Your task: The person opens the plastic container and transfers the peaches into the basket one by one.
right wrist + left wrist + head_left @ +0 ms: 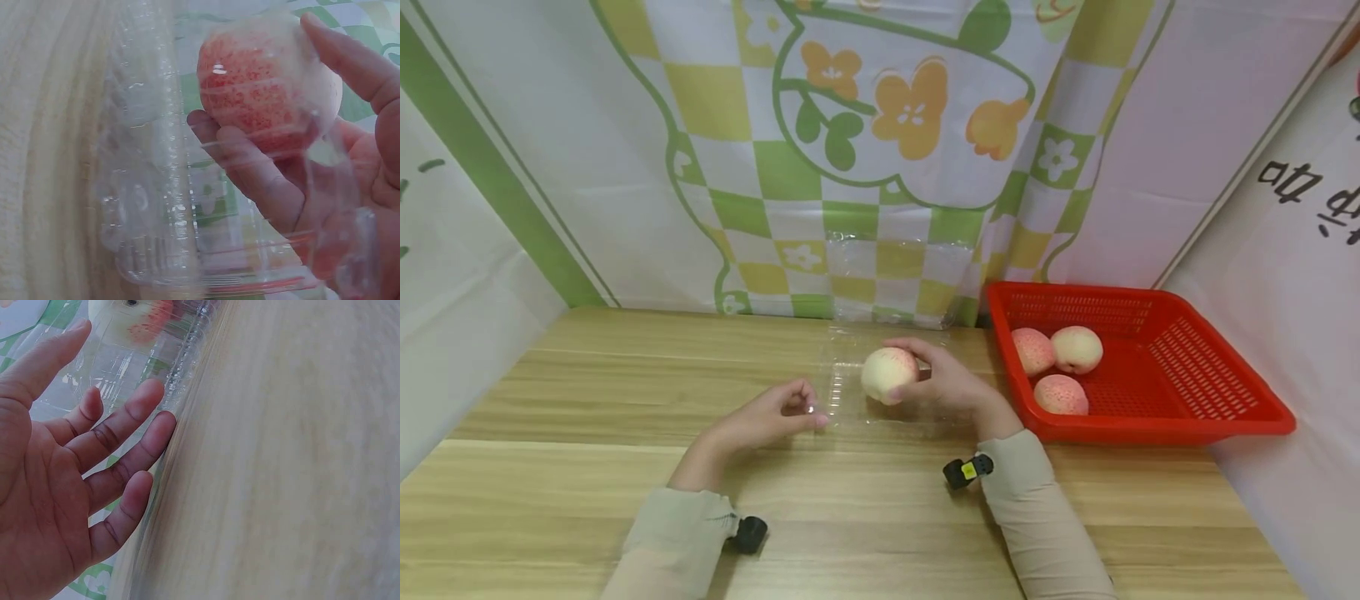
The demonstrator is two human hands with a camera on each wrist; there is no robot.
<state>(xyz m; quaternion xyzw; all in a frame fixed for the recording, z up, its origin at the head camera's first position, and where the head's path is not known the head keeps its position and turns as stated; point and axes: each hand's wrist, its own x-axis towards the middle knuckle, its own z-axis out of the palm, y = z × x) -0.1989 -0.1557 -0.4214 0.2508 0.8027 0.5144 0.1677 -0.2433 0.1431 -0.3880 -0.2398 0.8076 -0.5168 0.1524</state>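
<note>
A pale peach with a pink-speckled side is gripped between the thumb and fingers of my right hand. The hand holds it inside or just over the base of a clear plastic clamshell box, whose lid stands raised at the back. The right wrist view shows the peach through the box's clear wall. My left hand is at the box's left edge, fingers loosely bent and holding nothing. In the left wrist view its fingers are spread beside the clear box; whether they touch it I cannot tell.
To the right stands a red plastic basket with three peaches at its left side, one of them a pale peach. A patterned cloth hangs behind the wooden table.
</note>
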